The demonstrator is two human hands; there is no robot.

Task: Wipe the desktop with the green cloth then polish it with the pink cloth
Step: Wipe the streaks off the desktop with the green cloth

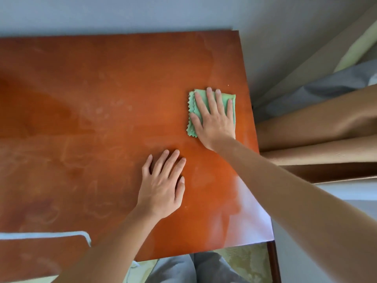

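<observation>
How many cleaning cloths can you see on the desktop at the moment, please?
1: the green cloth lies near the desktop's right edge, under the flat right hand. No pink cloth shows; it may be out of frame.

The right hand (214, 119) hides much of the green cloth (191, 119)

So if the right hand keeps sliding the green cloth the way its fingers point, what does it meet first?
Nothing on the desktop: ahead of the right hand and green cloth lies bare wood up to the far edge, then probably the wall; depth there is unclear.
</observation>
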